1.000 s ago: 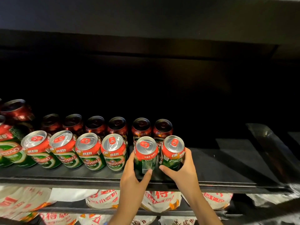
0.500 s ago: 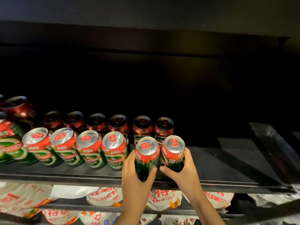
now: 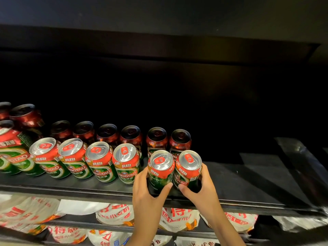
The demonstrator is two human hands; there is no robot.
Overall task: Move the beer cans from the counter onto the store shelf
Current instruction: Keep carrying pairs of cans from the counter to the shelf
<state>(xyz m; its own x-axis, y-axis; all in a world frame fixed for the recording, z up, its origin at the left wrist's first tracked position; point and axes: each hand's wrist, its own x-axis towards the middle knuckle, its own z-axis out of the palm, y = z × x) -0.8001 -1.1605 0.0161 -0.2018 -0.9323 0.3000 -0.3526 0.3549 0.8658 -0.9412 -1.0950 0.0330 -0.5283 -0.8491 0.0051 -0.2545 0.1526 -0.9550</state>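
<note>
Cans (image 3: 160,172) upright, tops up, on shelf (image 3: 248,185).

Dim, with the black metal shelf (image 3: 248,183) sinking into darkness at its rear — light from the front glares off silver can lids (image 3: 99,150), and edges bow, slightly soft.

Cut off at the left edge: the outermost beer cans (image 3: 7,153), labels only partly legible. Hidden behind the left hand (image 3: 148,196) and right hand (image 3: 204,189): the lower bodies of the two held cans (image 3: 160,167). Lost in shadow: back-row cans (image 3: 131,137), labels unreadable, and the shelf's rear wall. Blurred and cropped below: white packets (image 3: 113,213), print indistinct.
</note>
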